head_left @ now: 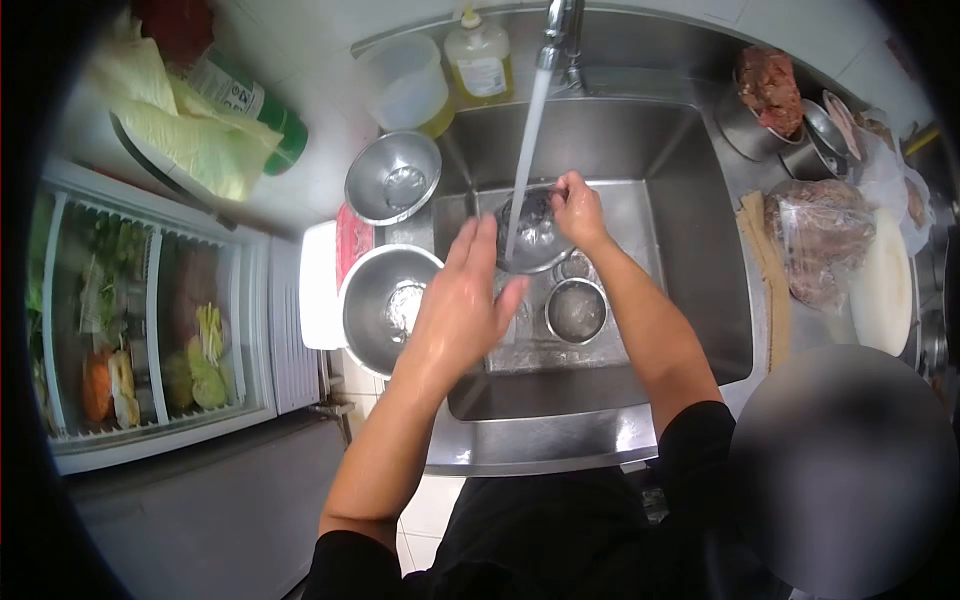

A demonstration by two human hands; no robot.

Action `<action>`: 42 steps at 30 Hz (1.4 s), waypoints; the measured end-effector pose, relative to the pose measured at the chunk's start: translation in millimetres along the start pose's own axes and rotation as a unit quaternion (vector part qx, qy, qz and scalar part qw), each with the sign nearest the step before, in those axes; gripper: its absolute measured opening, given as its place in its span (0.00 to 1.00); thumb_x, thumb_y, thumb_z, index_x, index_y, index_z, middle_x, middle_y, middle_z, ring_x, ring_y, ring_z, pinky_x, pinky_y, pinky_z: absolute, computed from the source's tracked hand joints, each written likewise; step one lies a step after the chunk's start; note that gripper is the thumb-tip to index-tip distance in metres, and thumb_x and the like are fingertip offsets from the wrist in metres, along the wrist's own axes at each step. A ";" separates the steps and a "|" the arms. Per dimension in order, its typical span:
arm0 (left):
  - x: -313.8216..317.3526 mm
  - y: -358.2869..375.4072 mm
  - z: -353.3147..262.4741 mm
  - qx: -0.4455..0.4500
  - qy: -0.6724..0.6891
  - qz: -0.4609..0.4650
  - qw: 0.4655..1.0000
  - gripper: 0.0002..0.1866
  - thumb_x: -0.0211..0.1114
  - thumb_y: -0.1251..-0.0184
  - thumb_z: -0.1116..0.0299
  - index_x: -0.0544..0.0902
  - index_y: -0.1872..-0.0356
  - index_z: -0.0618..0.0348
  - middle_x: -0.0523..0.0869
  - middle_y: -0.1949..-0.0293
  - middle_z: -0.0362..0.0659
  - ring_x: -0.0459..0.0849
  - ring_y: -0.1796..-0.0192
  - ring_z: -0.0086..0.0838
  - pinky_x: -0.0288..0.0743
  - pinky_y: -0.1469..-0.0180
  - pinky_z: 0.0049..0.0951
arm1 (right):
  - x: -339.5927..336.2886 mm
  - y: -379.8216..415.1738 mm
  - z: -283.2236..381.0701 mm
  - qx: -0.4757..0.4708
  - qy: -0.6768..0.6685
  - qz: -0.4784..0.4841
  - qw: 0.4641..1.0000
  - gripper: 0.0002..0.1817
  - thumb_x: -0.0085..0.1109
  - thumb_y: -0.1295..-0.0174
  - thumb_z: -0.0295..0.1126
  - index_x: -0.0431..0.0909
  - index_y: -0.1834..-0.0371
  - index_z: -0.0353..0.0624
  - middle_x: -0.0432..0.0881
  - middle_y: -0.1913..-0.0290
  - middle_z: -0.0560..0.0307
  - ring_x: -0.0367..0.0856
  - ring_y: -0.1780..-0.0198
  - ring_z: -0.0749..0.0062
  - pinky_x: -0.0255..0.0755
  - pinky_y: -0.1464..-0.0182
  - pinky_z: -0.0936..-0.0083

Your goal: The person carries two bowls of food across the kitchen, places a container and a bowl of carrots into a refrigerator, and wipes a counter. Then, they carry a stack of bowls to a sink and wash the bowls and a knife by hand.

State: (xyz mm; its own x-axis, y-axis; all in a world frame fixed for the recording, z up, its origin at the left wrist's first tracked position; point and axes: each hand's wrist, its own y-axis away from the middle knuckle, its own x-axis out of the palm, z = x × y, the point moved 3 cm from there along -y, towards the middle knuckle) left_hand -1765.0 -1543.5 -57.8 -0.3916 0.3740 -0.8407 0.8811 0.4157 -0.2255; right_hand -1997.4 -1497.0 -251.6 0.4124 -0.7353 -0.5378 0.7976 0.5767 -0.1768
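Water runs from the tap (553, 40) down into a metal bowl (540, 240) inside the steel sink (690, 250). My right hand (580, 212) grips this bowl by its right rim, fingers closed on it. To the left of the stream is my left hand (465, 295), its fingers stretched out and the thumb apart, holding nothing; it looks wet. Below the bowl, a round metal drain strainer (576, 311) sits on the sink floor. Part of the bowl's inside is hidden by the falling water.
Two metal bowls (394, 178) (385, 310) stand left of the sink. Behind are a soap bottle (480, 60) and a plastic tub (403, 80). Bagged meat (822, 240) and metal pots (745, 120) line the right side. A glass-topped fridge (150, 320) is at the left.
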 end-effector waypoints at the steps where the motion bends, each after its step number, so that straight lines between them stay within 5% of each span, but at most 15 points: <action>1: 12.8 -18.8 8.2 -0.003 -0.023 -0.003 1.000 0.38 0.71 0.39 0.58 0.68 0.34 0.72 0.75 0.37 0.65 0.79 0.40 0.57 0.74 0.39 0.43 | -17.7 -5.6 13.4 0.028 0.006 0.020 0.999 0.12 0.64 0.40 0.32 0.74 0.57 0.43 0.83 0.65 0.42 0.81 0.58 0.40 0.73 0.57 0.53; 4: 27.8 -72.6 21.6 -0.109 -0.093 0.083 0.986 0.38 0.66 0.35 0.53 0.68 0.35 0.76 0.76 0.39 0.66 0.77 0.37 0.57 0.69 0.33 0.43 | -53.9 -11.5 41.3 0.004 0.016 0.074 0.997 0.17 0.70 0.44 0.36 0.76 0.57 0.41 0.84 0.64 0.44 0.83 0.59 0.47 0.74 0.56 0.58; 9: 54.5 -106.8 52.5 -0.258 0.089 0.337 0.901 0.27 0.59 0.31 0.54 0.74 0.39 0.63 0.85 0.58 0.53 0.86 0.63 0.41 0.81 0.62 0.36 | -51.9 -23.3 22.0 0.015 -0.043 0.126 0.991 0.23 0.75 0.48 0.39 0.79 0.53 0.40 0.85 0.61 0.44 0.84 0.57 0.54 0.76 0.52 0.64; 10: 64.0 -104.2 53.5 -0.300 0.182 0.373 0.859 0.23 0.58 0.30 0.55 0.76 0.41 0.60 0.87 0.64 0.49 0.87 0.71 0.36 0.81 0.70 0.33 | -65.6 -18.8 42.5 0.092 -0.030 0.216 0.972 0.31 0.74 0.47 0.44 0.76 0.43 0.41 0.80 0.45 0.40 0.79 0.42 0.53 0.71 0.40 0.62; 13: 87.4 -97.5 51.9 -0.298 0.267 0.237 0.885 0.18 0.55 0.29 0.57 0.77 0.44 0.56 0.84 0.70 0.43 0.78 0.81 0.24 0.73 0.82 0.26 | -39.1 6.3 56.3 -0.121 0.263 -0.032 0.957 0.42 0.67 0.41 0.48 0.61 0.30 0.36 0.63 0.29 0.37 0.61 0.27 0.48 0.63 0.32 0.51; 16: 107.1 -102.2 65.6 -0.321 0.300 0.208 0.874 0.17 0.53 0.27 0.60 0.76 0.44 0.58 0.84 0.69 0.44 0.81 0.79 0.29 0.77 0.79 0.27 | -6.3 26.2 70.0 -0.083 0.189 0.171 0.963 0.46 0.53 0.33 0.47 0.37 0.20 0.39 0.34 0.20 0.34 0.27 0.20 0.35 0.36 0.22 0.46; 19: 96.4 -100.5 63.1 -0.287 0.283 0.178 0.898 0.18 0.55 0.29 0.63 0.77 0.45 0.63 0.86 0.67 0.47 0.85 0.76 0.34 0.81 0.77 0.31 | -10.6 58.2 65.5 -0.006 -0.220 0.357 0.908 0.41 0.44 0.29 0.55 0.49 0.22 0.39 0.44 0.20 0.39 0.38 0.18 0.52 0.42 0.22 0.48; 22: 69.1 -111.2 61.0 -0.239 0.161 0.247 0.925 0.17 0.57 0.34 0.69 0.78 0.48 0.68 0.87 0.65 0.53 0.87 0.74 0.38 0.82 0.76 0.38 | -39.7 71.4 56.0 -0.151 0.185 0.490 0.838 0.39 0.38 0.27 0.57 0.52 0.22 0.41 0.46 0.19 0.47 0.39 0.18 0.62 0.42 0.22 0.52; 25: 72.4 -123.3 51.2 -0.229 -0.002 0.325 0.917 0.17 0.55 0.36 0.73 0.79 0.48 0.67 0.87 0.65 0.57 0.89 0.69 0.43 0.84 0.69 0.40 | -54.8 65.9 38.2 -0.276 0.378 0.204 0.860 0.39 0.38 0.28 0.58 0.54 0.23 0.43 0.48 0.19 0.51 0.41 0.18 0.60 0.42 0.22 0.52; 27: 75.2 -132.0 40.2 -0.079 -0.129 0.278 0.949 0.19 0.54 0.36 0.74 0.79 0.44 0.59 0.86 0.62 0.59 0.89 0.60 0.46 0.84 0.61 0.41 | -40.9 78.2 30.1 -0.285 0.332 0.223 0.871 0.38 0.43 0.29 0.55 0.54 0.23 0.43 0.48 0.19 0.51 0.43 0.19 0.59 0.42 0.21 0.53; 32: 35.5 -102.3 -23.6 0.041 -0.287 0.207 0.934 0.30 0.55 0.34 0.70 0.68 0.30 0.31 0.78 0.43 0.55 0.86 0.56 0.55 0.83 0.55 0.45 | -27.3 99.2 24.6 -0.266 0.280 0.244 0.890 0.38 0.54 0.35 0.44 0.55 0.23 0.44 0.48 0.19 0.49 0.44 0.19 0.57 0.44 0.22 0.54; 34: 18.0 -96.8 -20.7 0.046 -0.266 0.165 0.949 0.32 0.55 0.35 0.73 0.67 0.29 0.33 0.74 0.39 0.54 0.86 0.54 0.52 0.81 0.51 0.47 | -22.3 106.7 -6.3 -0.251 0.290 0.261 0.886 0.39 0.57 0.37 0.40 0.55 0.23 0.45 0.49 0.20 0.47 0.45 0.19 0.56 0.45 0.22 0.55; 40: -64.5 -65.9 56.5 0.114 -0.130 -0.097 0.980 0.28 0.53 0.36 0.75 0.71 0.32 0.46 0.76 0.40 0.57 0.84 0.52 0.52 0.79 0.46 0.43 | -11.2 128.8 -115.0 0.185 0.381 0.426 0.799 0.25 0.53 0.36 0.30 0.70 0.34 0.41 0.72 0.33 0.45 0.71 0.31 0.52 0.70 0.35 0.57; 41: -72.2 -54.0 90.4 0.046 -0.054 -0.097 0.993 0.23 0.56 0.34 0.73 0.75 0.36 0.55 0.82 0.46 0.57 0.85 0.52 0.47 0.76 0.44 0.38 | -9.7 134.2 -132.2 0.199 0.363 0.422 0.806 0.25 0.55 0.37 0.34 0.71 0.36 0.39 0.74 0.35 0.42 0.74 0.34 0.50 0.72 0.36 0.57; 42: -90.2 -44.4 79.1 -0.201 0.065 -0.027 0.977 0.20 0.60 0.35 0.71 0.78 0.42 0.61 0.86 0.55 0.53 0.85 0.55 0.39 0.76 0.47 0.36 | -5.9 139.1 -153.5 0.212 0.344 0.418 0.813 0.26 0.58 0.38 0.38 0.72 0.39 0.37 0.76 0.38 0.40 0.76 0.37 0.48 0.73 0.38 0.58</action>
State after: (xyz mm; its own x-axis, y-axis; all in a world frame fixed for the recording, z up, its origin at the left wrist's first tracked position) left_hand -1747.8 -1661.3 -10.9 -0.4883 0.4339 -0.7571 0.6934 0.7197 -0.0348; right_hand -1956.5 -1357.8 -399.5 0.6609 0.3093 -0.6838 0.5046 0.4914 0.7099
